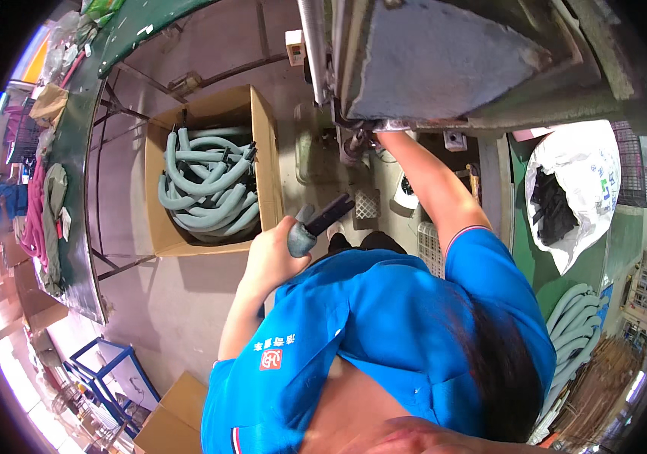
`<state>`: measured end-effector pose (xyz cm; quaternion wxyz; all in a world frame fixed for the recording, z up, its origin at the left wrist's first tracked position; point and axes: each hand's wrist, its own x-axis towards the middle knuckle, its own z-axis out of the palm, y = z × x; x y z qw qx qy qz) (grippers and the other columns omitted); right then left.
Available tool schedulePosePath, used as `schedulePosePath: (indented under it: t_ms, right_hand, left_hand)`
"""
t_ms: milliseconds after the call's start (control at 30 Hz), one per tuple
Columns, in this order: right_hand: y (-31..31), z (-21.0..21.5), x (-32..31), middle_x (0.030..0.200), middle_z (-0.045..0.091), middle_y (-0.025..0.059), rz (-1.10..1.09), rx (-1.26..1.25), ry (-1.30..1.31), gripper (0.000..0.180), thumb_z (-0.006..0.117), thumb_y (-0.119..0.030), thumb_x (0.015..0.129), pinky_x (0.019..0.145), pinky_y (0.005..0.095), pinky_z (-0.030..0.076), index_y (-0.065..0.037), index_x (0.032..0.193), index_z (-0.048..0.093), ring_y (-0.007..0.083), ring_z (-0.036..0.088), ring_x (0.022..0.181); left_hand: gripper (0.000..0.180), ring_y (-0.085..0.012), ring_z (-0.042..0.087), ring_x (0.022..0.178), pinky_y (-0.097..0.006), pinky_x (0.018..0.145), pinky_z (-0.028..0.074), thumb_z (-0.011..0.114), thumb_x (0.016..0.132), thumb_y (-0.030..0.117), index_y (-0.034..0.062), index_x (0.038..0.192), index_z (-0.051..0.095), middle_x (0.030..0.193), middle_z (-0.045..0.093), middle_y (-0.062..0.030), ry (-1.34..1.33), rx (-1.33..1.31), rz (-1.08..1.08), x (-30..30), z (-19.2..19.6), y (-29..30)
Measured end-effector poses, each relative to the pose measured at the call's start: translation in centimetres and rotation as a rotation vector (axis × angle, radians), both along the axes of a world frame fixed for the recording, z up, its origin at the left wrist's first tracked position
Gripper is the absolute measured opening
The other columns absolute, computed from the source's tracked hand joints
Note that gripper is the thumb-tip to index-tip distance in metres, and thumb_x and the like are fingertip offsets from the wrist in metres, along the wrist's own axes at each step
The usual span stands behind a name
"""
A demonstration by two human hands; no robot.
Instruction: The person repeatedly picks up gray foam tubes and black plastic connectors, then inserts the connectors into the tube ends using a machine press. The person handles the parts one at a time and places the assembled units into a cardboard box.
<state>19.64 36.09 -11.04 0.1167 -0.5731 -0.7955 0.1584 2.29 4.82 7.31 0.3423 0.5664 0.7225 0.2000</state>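
Observation:
My left hand [274, 256] is closed around a grey-green foam-covered tube [302, 239]. A black plastic end piece [329, 215] with a forked tip sticks out of it, pointing up and to the right. The rest of the tube is hidden by my fist and body. My right hand [391, 139] reaches forward to the lower edge of a large metal machine [444, 64]. Its fingers are hidden there, so what they touch does not show. To the left, an open cardboard box [266, 163] stands on the floor, filled with several curved grey-green foam tubes [210, 181].
A white sack [584, 178] with black pieces inside lies on a green surface at the right. More foam tubes [573, 329] are stacked below it. A long green-topped table [74, 204] runs along the left. A blue metal frame [100, 374] and another cardboard box [176, 416] stand at lower left.

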Motion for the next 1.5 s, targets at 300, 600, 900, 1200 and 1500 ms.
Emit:
schedulePosePath:
  t_ms: [300, 600, 900, 1200, 1500]
  right_hand:
    - [0.1, 1.5, 1.1, 0.082, 0.065, 0.0076, -0.041, -0.118, 0.367, 0.014, 0.061, -0.018, 0.088, 0.065, 0.0335, 0.048, -0.005, 0.092, 0.063, 0.0204, 0.061, 0.072]
    - [-6.4, 13.6, 3.7, 0.087, 0.067, 0.0028, 0.141, -0.989, 1.03, 0.02, 0.068, -0.024, 0.085, 0.067, 0.0245, 0.049, -0.006, 0.093, 0.067, 0.0101, 0.06, 0.072]
    - [-8.7, 16.7, 2.7, 0.083, 0.067, 0.006, 0.21, -0.883, 1.2, 0.018, 0.073, -0.017, 0.08, 0.067, 0.0247, 0.05, -0.003, 0.09, 0.068, 0.0116, 0.061, 0.07]
    - [-8.4, 13.4, 3.3, 0.069, 0.051, -0.0005, 0.066, -0.799, 1.181, 0.026, 0.049, -0.033, 0.095, 0.056, 0.024, 0.044, -0.008, 0.086, 0.051, 0.0085, 0.048, 0.058]
    - [-12.1, 17.0, 3.7, 0.058, 0.057, 0.0146, 0.376, -0.272, 0.588, 0.054, 0.039, -0.044, 0.098, 0.055, 0.0423, 0.046, -0.002, 0.071, 0.057, 0.0345, 0.059, 0.057]
  left_hand:
    - [0.044, -0.0412, 0.062, 0.079, -0.045, 0.069, 0.05, 0.071, 0.061, 0.015, 0.0046, 0.1, 0.054, 0.077, 0.063, -0.021, -0.079, 0.054, -0.02, -0.3, -0.3, 1.6]
    - [0.041, -0.0414, 0.061, 0.076, -0.045, 0.067, 0.05, 0.07, 0.06, 0.015, 0.003, 0.097, 0.056, 0.075, 0.062, -0.0207, -0.106, 0.105, 0.001, 0.5, 0.3, 2.6]
    - [0.035, -0.0423, 0.061, 0.076, -0.045, 0.066, 0.049, 0.068, 0.062, 0.013, 0.0026, 0.093, 0.055, 0.073, 0.061, -0.0216, -0.067, 0.107, 0.034, 1.6, 1.3, 2.5]
    - [0.037, -0.0418, 0.061, 0.075, -0.045, 0.065, 0.048, 0.068, 0.062, 0.014, 0.003, 0.096, 0.055, 0.073, 0.061, -0.0221, -0.041, 0.139, -0.008, 2.5, 1.3, 3.5]
    - [0.044, -0.0381, 0.063, 0.077, -0.043, 0.065, 0.05, 0.072, 0.062, 0.014, 0.0065, 0.103, 0.056, 0.079, 0.063, -0.0196, 0.233, 0.221, -0.128, 3.3, 1.3, 6.9]
